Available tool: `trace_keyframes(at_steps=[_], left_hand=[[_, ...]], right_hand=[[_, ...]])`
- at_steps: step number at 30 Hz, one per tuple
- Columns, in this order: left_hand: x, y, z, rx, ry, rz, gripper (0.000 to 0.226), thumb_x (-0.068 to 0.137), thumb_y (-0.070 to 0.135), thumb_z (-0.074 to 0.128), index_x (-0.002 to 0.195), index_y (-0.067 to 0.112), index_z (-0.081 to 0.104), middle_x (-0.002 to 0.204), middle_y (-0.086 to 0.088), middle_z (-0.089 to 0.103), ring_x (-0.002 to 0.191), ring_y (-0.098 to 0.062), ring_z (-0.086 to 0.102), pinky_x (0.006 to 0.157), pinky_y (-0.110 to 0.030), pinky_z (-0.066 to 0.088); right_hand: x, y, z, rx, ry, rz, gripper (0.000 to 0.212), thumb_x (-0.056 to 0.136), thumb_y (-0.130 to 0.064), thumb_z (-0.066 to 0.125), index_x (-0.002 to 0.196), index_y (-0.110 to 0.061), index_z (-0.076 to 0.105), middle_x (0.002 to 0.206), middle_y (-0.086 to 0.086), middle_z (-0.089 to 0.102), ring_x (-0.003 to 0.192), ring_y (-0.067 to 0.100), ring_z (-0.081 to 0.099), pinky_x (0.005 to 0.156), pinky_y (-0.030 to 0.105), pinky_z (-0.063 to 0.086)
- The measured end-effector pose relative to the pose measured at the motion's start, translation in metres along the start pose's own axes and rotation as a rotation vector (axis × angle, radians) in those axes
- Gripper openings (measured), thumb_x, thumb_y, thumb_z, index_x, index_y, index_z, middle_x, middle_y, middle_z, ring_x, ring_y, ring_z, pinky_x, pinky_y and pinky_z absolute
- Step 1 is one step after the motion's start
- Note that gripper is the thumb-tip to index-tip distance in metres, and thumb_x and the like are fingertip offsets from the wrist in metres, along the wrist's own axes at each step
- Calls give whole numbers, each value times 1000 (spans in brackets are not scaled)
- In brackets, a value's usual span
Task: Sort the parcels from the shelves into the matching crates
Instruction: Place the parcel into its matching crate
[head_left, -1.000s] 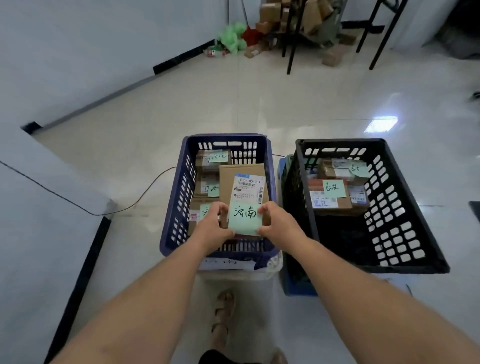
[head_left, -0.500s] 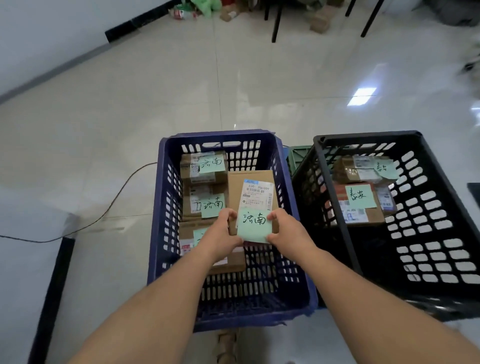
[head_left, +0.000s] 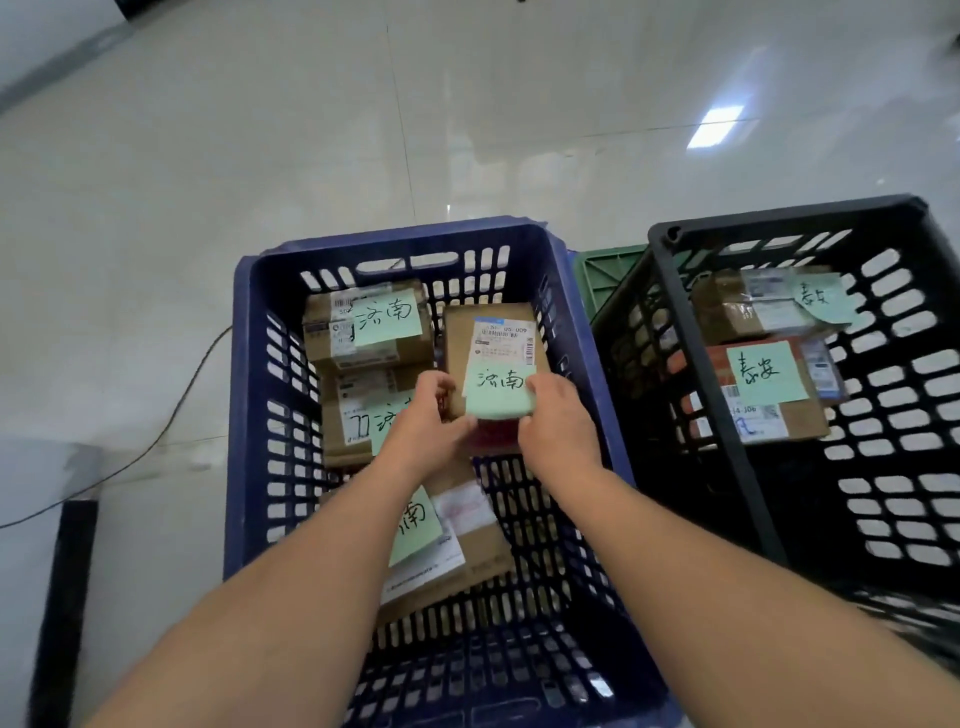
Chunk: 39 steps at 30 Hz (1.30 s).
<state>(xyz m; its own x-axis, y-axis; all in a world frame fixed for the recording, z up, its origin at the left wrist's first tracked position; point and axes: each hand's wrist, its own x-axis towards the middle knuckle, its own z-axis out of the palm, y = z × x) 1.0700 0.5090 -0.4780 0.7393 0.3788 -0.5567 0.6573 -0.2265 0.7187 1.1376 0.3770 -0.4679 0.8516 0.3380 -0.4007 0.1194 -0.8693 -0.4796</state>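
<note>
A flat brown cardboard parcel with a white shipping label and a green note marked 济南 is low inside the blue crate, at its far right. My left hand grips the parcel's near left corner. My right hand grips its near right edge. Three other brown parcels with the same green note lie in the blue crate: one at the far left, one in the middle and one near me. The black crate to the right holds two parcels with notes marked 泰安.
A green crate shows between the two crates at the back. A thin cable runs over the pale tiled floor on the left. A dark strip and a white surface sit at the lower left.
Both hands have lowered the parcel from above the blue crate's near rim down into the crate, toward its far right. My view has tipped down and moved closer to the crates.
</note>
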Motion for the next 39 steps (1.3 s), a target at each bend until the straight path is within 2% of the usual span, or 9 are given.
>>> trace_keyframes(at_steps=[2,6,9,12,16,22,25,32,39], left_hand=[[9,2,-3,7,17,0,33,90,19,63,112,29,41,115,2,54,104,-23,57,89,-46,52],[16,-1,-1,33,83,17,28,93,26,59,118,24,47,114,7,54,102,-18,56,83,-37,50],[22,-8,7,4,114,-14,30,91,19,61,118,26,48,120,4,57,106,-19,58,89,-44,52],[37,-16,19,98,164,-40,37,90,13,62,123,22,49,126,0,56,115,-19,54,97,-40,47],[52,-26,28,305,232,-18,41,89,17,63,129,18,50,130,-3,55,119,-23,49,96,-37,42],[57,-27,26,444,135,6,50,90,6,52,138,16,46,137,-8,51,124,-30,40,103,-38,34],[41,-19,21,420,79,22,54,88,4,53,140,16,44,139,-7,49,129,-26,41,109,-37,33],[-51,16,-4,387,129,-1,51,94,14,53,143,20,38,148,5,38,138,-16,31,113,-33,26],[-130,15,-39,459,222,-133,62,93,15,53,148,26,28,156,5,24,140,-16,26,111,-41,35]], right_hand=[[7,-2,6,47,38,5,41,89,-5,50,129,-11,46,134,9,42,118,30,47,95,36,38],[17,-1,10,107,62,-40,35,87,-13,60,120,-10,51,130,7,45,117,24,47,97,34,36],[30,0,17,47,50,-77,29,87,-12,60,116,-8,53,133,8,44,120,27,43,100,35,36],[45,5,29,-50,-12,-1,31,89,-7,54,120,-9,50,131,6,43,116,26,45,94,36,42],[56,14,48,-100,-97,31,34,89,-5,55,123,-7,49,130,8,44,115,28,47,94,39,45],[57,11,53,-200,-227,52,45,88,-7,57,132,-9,44,147,10,28,128,30,37,103,41,42],[45,2,39,-229,-271,46,52,88,-12,59,137,-10,40,149,11,22,131,29,31,103,43,41],[-18,-29,-13,-349,-274,-179,40,93,-14,53,131,-10,43,135,11,35,121,29,37,93,39,44],[-72,-34,-31,-421,-531,-155,44,92,-15,52,134,-8,41,132,14,38,124,31,37,99,41,40]])
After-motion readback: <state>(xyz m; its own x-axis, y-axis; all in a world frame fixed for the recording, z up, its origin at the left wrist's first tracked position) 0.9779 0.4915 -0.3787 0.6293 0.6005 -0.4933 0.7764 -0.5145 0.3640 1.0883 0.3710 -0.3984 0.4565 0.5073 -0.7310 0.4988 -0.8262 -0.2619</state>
